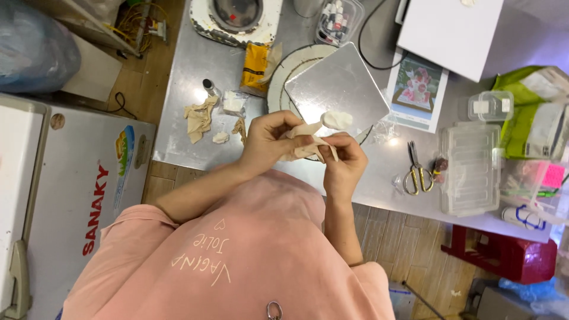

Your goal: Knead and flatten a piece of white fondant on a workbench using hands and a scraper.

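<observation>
— Hands over the steel table (195, 65): what do they grip?

— Left hand (269, 142) and right hand (344, 160) both pinch a beige, crumpled strip (308, 145), soft and pliable, at frame centre.

— Its long axis?

— Running from 8 to 2 o'clock, ending in a white lump (336, 120) over a square silver board (338, 89). Scissors (416, 172) lie at 3 o'clock.

You're holding a pale beige, crumpled thin glove (308, 147) between both hands, stretched loosely; a white dough lump (338, 120) sits at its one o'clock.
</observation>
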